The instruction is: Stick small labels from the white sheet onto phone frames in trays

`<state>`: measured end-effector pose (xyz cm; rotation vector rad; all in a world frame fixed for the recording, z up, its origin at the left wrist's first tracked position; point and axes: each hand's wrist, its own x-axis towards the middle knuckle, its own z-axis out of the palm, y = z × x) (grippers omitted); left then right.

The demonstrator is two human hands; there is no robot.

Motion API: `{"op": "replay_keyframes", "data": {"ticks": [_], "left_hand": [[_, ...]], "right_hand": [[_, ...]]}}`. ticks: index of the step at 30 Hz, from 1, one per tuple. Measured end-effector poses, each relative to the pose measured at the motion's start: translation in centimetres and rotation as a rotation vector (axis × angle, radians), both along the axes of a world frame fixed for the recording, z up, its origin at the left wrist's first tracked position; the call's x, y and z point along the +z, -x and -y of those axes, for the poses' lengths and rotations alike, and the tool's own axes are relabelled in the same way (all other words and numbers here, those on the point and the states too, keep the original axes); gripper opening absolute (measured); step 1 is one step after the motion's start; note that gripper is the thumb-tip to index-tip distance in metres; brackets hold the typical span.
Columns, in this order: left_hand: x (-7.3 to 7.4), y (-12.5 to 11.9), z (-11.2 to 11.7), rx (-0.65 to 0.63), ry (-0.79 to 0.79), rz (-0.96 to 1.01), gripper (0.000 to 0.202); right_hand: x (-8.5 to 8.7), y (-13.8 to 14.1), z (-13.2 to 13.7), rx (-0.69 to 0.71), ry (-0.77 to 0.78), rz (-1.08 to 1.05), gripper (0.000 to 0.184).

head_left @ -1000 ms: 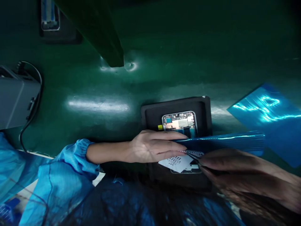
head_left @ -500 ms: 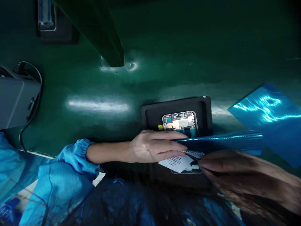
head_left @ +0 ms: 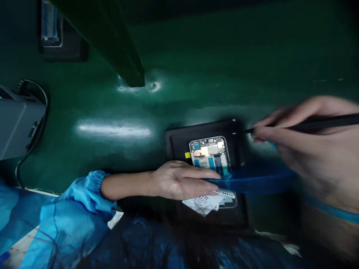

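Note:
My left hand [head_left: 175, 181] lies over the middle of an opened phone [head_left: 211, 150], its circuit board showing at the top. Between its fingers are the end of a blue film strip [head_left: 252, 179] and a white perforated sheet [head_left: 200, 204], which hangs over the lower part of the phone. The phone rests in a black tray [head_left: 179, 140]. To the right of the tray, my right hand [head_left: 297, 134] grips black tweezers [head_left: 316, 123], their tip pointing left at the tray's edge. This hand is blurred by motion.
A second phone frame [head_left: 52, 28] on another black tray [head_left: 67, 52] stands at the upper left. A green post [head_left: 112, 45] rises from the green work surface [head_left: 179, 86]. At the left are a grey box [head_left: 22, 123] and a black cable [head_left: 46, 101].
My right hand has moved up and right, away from the white sheet, with the tweezers. The blue film strip is now blurred, and the right hand covers the blue sheet's place. My left hand stays put.

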<state>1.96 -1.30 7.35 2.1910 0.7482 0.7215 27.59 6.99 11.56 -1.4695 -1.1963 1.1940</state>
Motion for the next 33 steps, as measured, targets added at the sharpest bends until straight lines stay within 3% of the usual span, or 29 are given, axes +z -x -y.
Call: {"op": "replay_keyframes", "data": {"ticks": [5,11,17,26,33], "left_hand": [[-0.1,0.2,0.0,-0.01,-0.095,0.041,0.024],[-0.2,0.3,0.0,-0.049,-0.053,0.009,0.024],[-0.4,0.3,0.3,0.015,-0.108,0.059,0.022],[0.3,0.0,-0.8,0.038,-0.09,0.198,0.022],[0.4,-0.1,-0.6,0.025,-0.014,0.198,0.017]], "right_hand": [[-1.6,1.5,0.4,0.119,0.033,0.035,0.027],[-1.5,1.2,0.7,0.137,-0.001,0.049,0.026],[-1.4,1.4,0.8,0.139,-0.026,0.102,0.025],[-2.0,0.9,1.4,0.211,-0.149,0.165,0.023],[-1.8,0.8,1.7,0.351,-0.348,0.257,0.026]]}}
